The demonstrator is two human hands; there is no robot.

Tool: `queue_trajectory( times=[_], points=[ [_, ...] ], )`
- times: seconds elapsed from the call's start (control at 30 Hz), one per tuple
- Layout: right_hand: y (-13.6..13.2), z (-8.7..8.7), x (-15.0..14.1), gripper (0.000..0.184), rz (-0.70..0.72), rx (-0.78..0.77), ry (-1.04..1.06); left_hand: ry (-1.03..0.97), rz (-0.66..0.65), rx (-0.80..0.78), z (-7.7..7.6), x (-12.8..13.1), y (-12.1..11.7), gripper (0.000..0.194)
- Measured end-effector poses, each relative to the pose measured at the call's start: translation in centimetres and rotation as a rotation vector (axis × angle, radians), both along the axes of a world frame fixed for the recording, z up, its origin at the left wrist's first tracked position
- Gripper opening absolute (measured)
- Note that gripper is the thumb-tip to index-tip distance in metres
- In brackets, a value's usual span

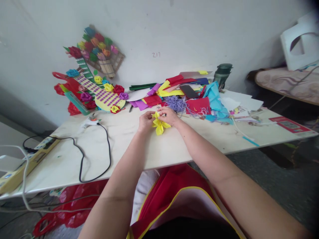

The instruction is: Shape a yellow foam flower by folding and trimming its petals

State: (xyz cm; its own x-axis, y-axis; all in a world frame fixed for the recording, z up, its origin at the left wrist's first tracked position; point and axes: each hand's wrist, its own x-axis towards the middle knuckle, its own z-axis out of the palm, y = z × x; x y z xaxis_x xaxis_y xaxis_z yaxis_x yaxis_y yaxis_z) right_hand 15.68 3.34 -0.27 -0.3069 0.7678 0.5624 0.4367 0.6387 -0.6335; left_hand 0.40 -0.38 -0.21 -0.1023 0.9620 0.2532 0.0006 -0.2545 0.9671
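A yellow paper flower (159,125) with several pointed petals is held just above the white table, between both hands. My left hand (146,120) pinches its left side with bent fingers. On the other side, my right hand (168,115) has thumb and fingers closed on the flower's upper right petals. Fingers partly cover the top of the flower. Just behind the hands lies a tangle of purple yarn (176,103), with a red sheet (198,106) to its right.
A hot glue gun (90,122) with a black cord lies on the left of the table (129,146), near a power strip (30,166). Paper-flower guitar decorations (107,98) lean on the wall. Crepe paper strips, a phone (188,91) and a dark green bottle (222,74) stand behind.
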Motion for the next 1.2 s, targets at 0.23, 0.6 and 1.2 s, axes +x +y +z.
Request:
queue_trajectory(
  times=[0.23,0.6,1.2],
  points=[
    [0.2,-0.2,0.0,0.013,0.015,0.071,0.014,-0.018,0.008,-0.027,-0.2,-0.1,0.4,0.037],
    [-0.3,0.3,0.1,0.008,0.244,0.004,0.100,0.007,-0.001,-0.086,-0.3,-0.7,0.5,0.044],
    [-0.1,0.3,-0.2,0.015,-0.034,-0.211,0.289,0.082,-0.124,-0.023,0.5,-0.4,-1.0,0.048]
  ],
)
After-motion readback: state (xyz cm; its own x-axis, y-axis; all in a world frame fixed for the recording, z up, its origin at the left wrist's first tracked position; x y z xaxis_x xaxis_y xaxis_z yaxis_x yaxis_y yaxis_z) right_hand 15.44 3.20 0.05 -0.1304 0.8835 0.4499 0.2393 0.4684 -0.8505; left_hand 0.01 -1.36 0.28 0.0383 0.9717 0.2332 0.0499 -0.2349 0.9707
